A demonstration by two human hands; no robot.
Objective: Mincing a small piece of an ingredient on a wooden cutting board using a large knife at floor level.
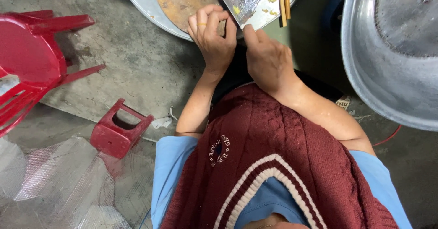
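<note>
Where peelings (yellow) lie [269, 5], round metal tray [146, 5].

Near my hands sits a grey metal tray [146, 5] holding a rust-brown board [182, 1]; left of them, red plastic stools [119, 128] (my vest [273, 156] is maroon cable-knit).
</note>
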